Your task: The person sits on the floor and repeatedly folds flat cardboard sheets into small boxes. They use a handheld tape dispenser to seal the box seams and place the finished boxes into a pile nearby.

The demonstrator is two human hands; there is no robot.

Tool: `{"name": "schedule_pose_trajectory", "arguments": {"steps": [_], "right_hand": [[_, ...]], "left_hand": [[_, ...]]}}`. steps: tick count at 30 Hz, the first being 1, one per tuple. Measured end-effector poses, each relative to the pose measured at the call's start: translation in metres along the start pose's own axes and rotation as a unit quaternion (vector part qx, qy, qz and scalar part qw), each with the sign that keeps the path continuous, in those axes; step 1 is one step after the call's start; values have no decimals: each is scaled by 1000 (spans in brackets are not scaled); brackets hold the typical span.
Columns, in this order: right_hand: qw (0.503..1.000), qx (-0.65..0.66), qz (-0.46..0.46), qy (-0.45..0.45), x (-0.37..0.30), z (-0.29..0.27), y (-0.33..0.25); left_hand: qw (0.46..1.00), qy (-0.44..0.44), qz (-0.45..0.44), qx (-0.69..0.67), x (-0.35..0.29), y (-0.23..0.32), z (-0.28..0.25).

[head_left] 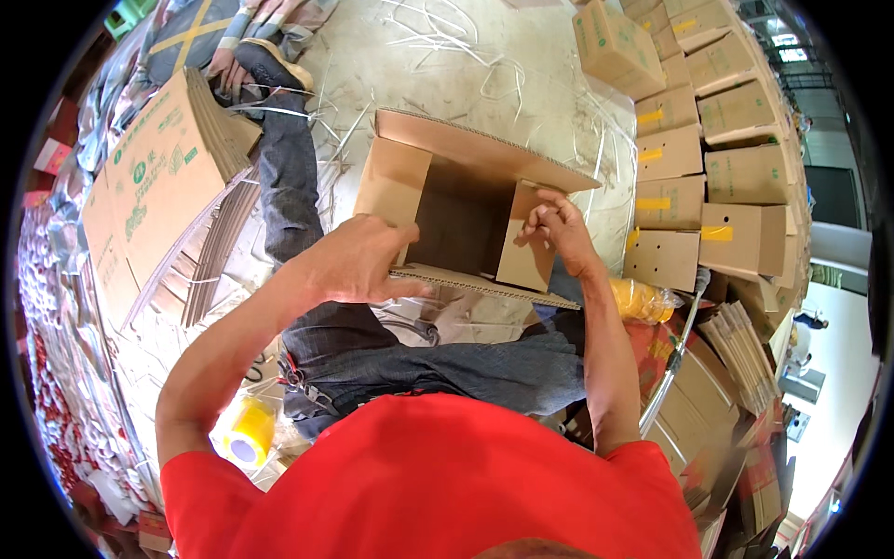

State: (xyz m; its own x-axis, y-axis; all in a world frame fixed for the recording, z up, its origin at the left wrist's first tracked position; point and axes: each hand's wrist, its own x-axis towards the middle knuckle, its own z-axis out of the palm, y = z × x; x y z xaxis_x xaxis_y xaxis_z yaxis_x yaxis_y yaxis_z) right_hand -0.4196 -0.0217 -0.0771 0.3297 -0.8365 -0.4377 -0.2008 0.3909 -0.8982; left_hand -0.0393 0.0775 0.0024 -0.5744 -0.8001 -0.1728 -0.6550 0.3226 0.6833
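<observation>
An open-topped brown cardboard box (480, 144) stands in front of me, its inside dark and no contents visible. Its far flap leans outward, while the left and right flaps sit at the sides of the opening. My left hand (358, 256) straddles the near left corner, fingers over the left flap and thumb spread along the near flap (484, 284). At the right flap (526, 252) is my right hand (562, 230), its fingers bent and apart, with nothing held between them. Whether its fingertips press on the cardboard is hard to tell.
Flattened cartons (140, 186) are bundled at the left. Packed boxes (670, 200) are stacked along the right. Yellow tape rolls (247, 433) lie near my left elbow, and wrapped yellow rolls (643, 300) beside my right forearm. White strapping (447, 37) litters the floor.
</observation>
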Motion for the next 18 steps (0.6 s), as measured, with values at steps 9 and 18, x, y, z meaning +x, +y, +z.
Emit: {"name": "schedule_pose_trajectory", "arguments": {"steps": [9,18], "right_hand": [[969,210,-74,111,-6,-25,15],[975,-81,-68,197,-50,22,61]], "left_hand": [[948,217,141,185,73,-50,12],[930,334,135,70,82,-80,42]]}}
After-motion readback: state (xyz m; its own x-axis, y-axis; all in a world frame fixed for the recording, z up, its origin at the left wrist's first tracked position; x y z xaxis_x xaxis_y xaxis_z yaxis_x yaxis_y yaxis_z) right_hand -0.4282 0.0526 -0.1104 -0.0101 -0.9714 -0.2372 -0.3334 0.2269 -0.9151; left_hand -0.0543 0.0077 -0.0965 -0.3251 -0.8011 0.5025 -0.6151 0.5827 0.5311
